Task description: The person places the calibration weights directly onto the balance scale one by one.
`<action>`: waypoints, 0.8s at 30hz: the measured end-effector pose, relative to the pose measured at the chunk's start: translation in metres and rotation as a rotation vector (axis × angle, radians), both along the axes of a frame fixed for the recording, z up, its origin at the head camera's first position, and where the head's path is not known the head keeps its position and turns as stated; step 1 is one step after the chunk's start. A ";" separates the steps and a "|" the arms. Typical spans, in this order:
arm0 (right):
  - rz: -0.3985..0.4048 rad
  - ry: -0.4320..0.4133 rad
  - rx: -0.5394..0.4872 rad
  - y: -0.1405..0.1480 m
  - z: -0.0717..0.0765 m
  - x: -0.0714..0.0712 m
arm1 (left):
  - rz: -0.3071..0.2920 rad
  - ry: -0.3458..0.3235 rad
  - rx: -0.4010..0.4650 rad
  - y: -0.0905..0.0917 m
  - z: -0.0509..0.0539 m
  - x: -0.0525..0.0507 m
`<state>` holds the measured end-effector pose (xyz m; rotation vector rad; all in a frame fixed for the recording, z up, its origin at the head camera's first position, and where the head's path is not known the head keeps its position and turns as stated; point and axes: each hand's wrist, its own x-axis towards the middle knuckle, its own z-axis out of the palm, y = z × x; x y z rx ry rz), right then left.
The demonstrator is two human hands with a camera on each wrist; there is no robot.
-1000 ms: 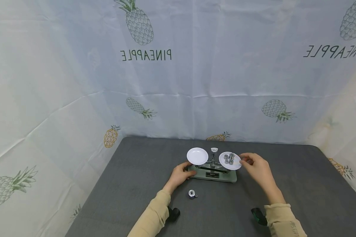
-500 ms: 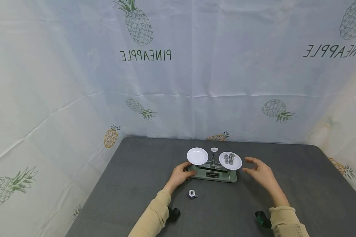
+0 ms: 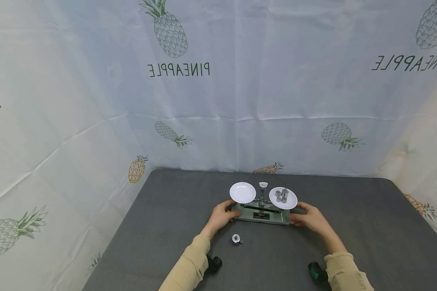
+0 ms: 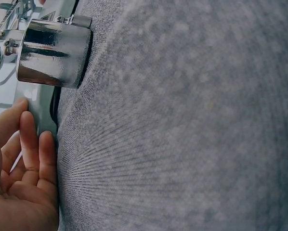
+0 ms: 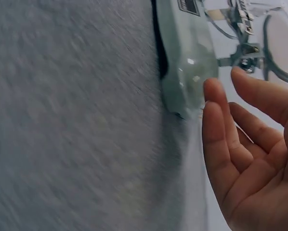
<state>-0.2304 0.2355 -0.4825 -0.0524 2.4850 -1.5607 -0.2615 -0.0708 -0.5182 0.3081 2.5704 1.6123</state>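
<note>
Left fingers (image 4: 29, 137) and right fingers (image 5: 215, 132), loosely parted, flank the balance (image 3: 261, 222); cloth (image 3: 262, 89) behind reads mirrored "PINEAPPLE".

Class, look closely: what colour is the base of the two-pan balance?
The base is a pale grey-green, showing best in the right wrist view.

a grey table (image 3: 276, 260) bears a balance (image 3: 261, 216), a large weight (image 3: 236, 239) and a small weight (image 3: 241, 242).
</note>
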 end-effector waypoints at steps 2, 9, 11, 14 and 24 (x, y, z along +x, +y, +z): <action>0.014 -0.028 -0.049 -0.002 -0.005 -0.002 | -0.002 0.007 0.002 0.000 0.000 0.000; 0.018 -0.066 -0.149 -0.009 -0.014 -0.007 | -0.001 -0.008 0.006 -0.001 0.000 0.000; 0.011 -0.071 -0.162 -0.010 -0.015 -0.008 | 0.001 -0.009 0.001 0.000 0.001 0.000; -0.003 -0.076 -0.166 -0.012 -0.017 -0.010 | 0.000 -0.001 -0.001 0.000 0.002 0.000; -0.036 -0.047 -0.132 -0.015 -0.023 -0.010 | 0.006 0.007 0.012 0.000 0.001 -0.001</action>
